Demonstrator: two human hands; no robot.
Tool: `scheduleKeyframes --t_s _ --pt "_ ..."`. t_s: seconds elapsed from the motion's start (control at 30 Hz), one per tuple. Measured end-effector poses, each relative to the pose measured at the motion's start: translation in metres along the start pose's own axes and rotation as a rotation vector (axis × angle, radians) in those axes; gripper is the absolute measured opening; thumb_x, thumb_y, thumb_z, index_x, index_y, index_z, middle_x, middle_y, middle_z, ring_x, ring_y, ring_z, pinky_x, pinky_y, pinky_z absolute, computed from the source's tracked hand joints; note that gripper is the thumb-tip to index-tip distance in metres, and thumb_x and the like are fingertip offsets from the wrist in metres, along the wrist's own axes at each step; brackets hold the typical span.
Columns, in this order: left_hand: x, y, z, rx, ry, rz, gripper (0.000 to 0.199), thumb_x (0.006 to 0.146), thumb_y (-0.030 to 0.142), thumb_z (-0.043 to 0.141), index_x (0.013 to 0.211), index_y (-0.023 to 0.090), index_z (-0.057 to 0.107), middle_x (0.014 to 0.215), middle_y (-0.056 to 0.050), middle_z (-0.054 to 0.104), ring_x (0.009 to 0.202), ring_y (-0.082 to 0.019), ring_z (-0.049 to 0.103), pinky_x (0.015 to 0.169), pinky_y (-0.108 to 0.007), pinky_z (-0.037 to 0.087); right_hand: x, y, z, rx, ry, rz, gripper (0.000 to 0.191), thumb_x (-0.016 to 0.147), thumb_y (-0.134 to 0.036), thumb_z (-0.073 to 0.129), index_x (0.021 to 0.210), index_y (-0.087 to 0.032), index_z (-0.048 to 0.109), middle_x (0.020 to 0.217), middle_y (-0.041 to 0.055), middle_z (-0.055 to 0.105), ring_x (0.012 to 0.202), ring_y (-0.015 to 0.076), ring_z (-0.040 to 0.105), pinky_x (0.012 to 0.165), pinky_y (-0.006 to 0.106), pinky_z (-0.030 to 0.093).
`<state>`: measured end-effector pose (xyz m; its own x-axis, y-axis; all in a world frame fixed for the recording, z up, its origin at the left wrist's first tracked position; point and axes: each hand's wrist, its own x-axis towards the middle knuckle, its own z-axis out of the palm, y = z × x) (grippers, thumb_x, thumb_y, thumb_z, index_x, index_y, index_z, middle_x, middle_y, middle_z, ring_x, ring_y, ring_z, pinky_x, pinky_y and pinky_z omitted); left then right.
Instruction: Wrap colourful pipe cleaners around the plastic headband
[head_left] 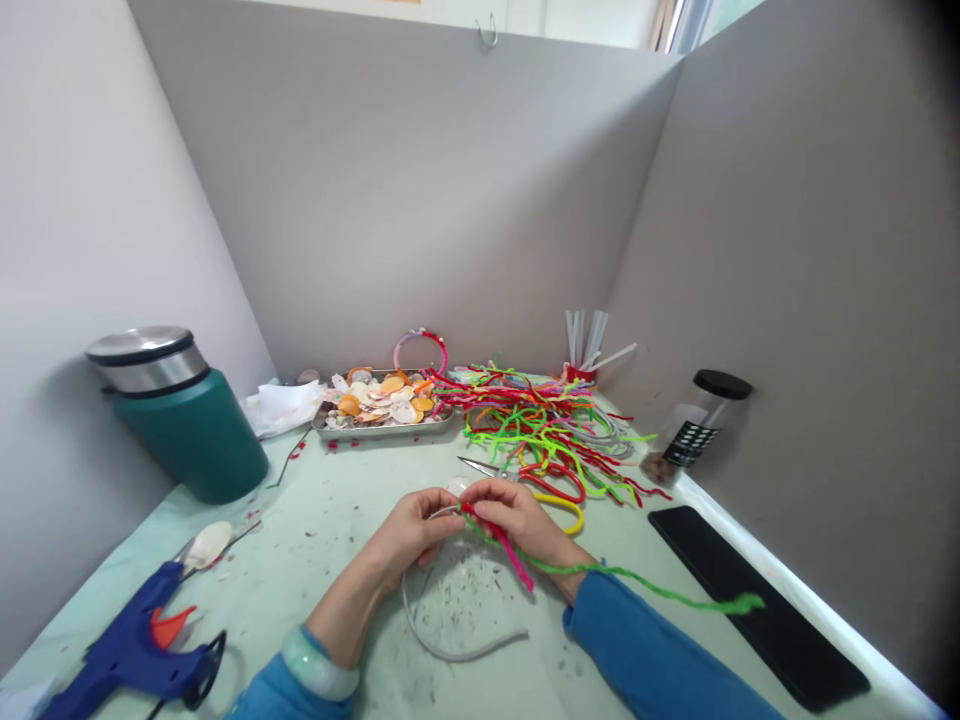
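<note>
My left hand pinches a grey cord, whose free end curves down over the table. Right against it, my right hand is closed on red yarn where it meets the cord. A pink tail hangs below those fingers. A green yarn strand runs from the same spot across my right wrist and sleeve. The exact wrap between the fingertips is partly hidden. Just behind my right hand lie scissors with red and yellow handles.
A metal tray of shell-like discs and a yarn heap lie at the back, near a wrapped ring. Left stand a green flask and blue glue gun. Right are a jar and black phone-like slab.
</note>
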<state>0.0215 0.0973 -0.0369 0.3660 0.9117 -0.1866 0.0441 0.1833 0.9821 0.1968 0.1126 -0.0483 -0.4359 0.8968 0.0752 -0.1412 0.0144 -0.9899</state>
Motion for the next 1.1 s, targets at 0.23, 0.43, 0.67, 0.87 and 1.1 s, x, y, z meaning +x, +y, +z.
scheduleKeyframes --t_s 0.23,0.43,0.67,0.87,1.1 --pt "0.003 -0.004 0.002 0.058 0.005 0.006 0.033 0.071 0.045 0.063 0.080 0.014 0.052 0.049 0.010 0.035 0.035 -0.002 0.023 0.031 -0.016 0.018 0.000 0.001 0.006 -0.021 -0.025 -0.012 0.014 0.075 -0.028 0.060 0.080 -0.015 0.057 0.052 -0.0064 0.045 0.043 0.0061 0.038 0.042 0.019 0.028" --pt "0.003 -0.006 0.003 0.171 0.006 -0.002 0.030 0.071 0.040 0.062 0.081 0.014 0.052 0.054 0.008 0.040 0.036 -0.002 0.026 0.032 -0.016 0.019 0.000 0.003 0.008 -0.067 -0.025 -0.046 0.017 0.077 -0.031 0.060 0.079 -0.015 0.056 0.051 -0.0070 0.043 0.043 0.0061 0.036 0.041 0.019 0.026" --pt "0.004 -0.008 0.006 0.293 0.037 0.038 0.017 0.071 0.030 0.056 0.075 0.014 0.053 0.053 0.008 0.039 0.037 -0.003 0.028 0.032 -0.016 0.022 0.002 0.008 0.013 -0.394 0.105 -0.119 0.011 0.072 -0.025 0.063 0.071 -0.015 0.057 0.062 -0.0031 0.053 0.055 0.0085 0.044 0.050 0.019 0.033" --pt "0.004 -0.007 0.005 0.317 0.005 0.033 0.018 0.071 0.030 0.055 0.076 0.014 0.053 0.049 0.009 0.037 0.036 -0.003 0.027 0.032 -0.016 0.021 -0.005 -0.005 0.014 -0.598 0.055 -0.172 0.007 0.076 -0.020 0.056 0.075 -0.014 0.060 0.063 -0.0022 0.054 0.055 0.0088 0.044 0.050 0.019 0.032" --pt "0.003 -0.006 0.002 0.235 -0.067 0.010 0.020 0.071 0.032 0.057 0.078 0.014 0.053 0.054 0.008 0.037 0.038 -0.003 0.029 0.032 -0.015 0.025 -0.008 -0.010 0.008 -0.466 -0.027 -0.124 0.009 0.079 -0.022 0.055 0.077 -0.015 0.060 0.063 -0.0021 0.053 0.055 0.0085 0.043 0.049 0.019 0.032"
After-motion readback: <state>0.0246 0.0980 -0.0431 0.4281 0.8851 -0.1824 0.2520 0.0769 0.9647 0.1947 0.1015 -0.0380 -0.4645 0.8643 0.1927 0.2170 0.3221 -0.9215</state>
